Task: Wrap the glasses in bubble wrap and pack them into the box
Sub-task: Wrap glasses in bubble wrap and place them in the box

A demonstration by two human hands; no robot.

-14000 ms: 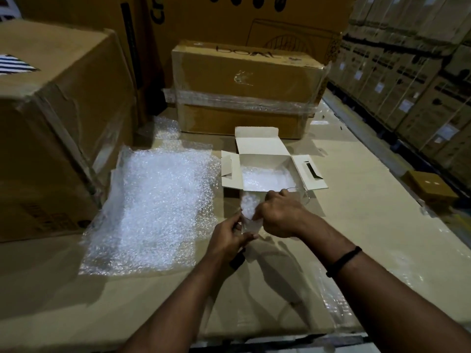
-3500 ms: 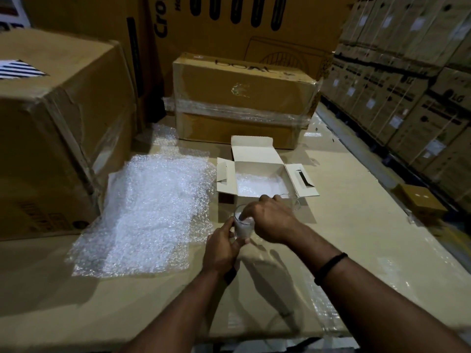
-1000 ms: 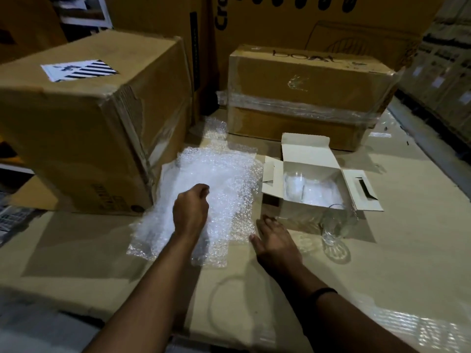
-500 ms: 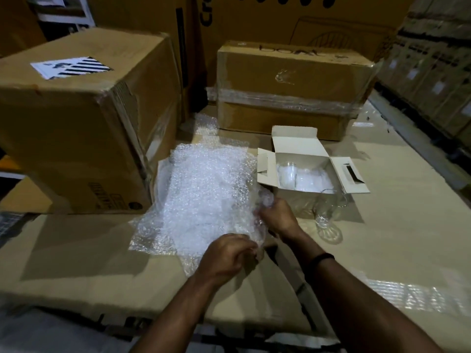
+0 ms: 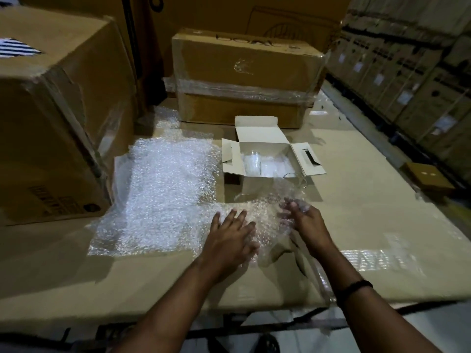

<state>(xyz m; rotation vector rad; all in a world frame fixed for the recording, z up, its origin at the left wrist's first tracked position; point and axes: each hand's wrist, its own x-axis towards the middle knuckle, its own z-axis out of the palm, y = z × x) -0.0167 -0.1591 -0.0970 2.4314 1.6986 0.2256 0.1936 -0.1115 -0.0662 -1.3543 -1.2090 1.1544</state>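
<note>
**Bare glass stands just ahead of the right hand; sheet not yet loaded**

Head view. The left hand (image 5: 230,233) lies palm down with its fingers spread, pressing flat on a single bubble wrap sheet (image 5: 257,212). The right hand (image 5: 304,221) is at the far right edge of that sheet. Its fingers reach forward but are blurred and partly covered by film, so I cannot tell whether they pinch the edge. On that side the sheet is lifted off the cardboard surface (image 5: 356,200).

The unwrapped glass (image 5: 297,181) stands upright, mouth up, straight beyond the right fingertips, near them but apart. It is seen partly through the raised film. From the left hand it lies ahead and to the right, clearly farther off. It stands just beside the near right corner of the open white box (image 5: 252,186); whether they touch is not determinable. Wrapped glasses (image 5: 251,163) already sit inside the box; the count is unclear. The bubble wrap stack (image 5: 165,189) lies to the left of the left hand.

Assessment: the right hand is better placed to fetch the glass, drawing it back and laying it on its side across the sheet while the left hand pins the sheet. The raised film between hand and glass could nudge the glass over.
</note>
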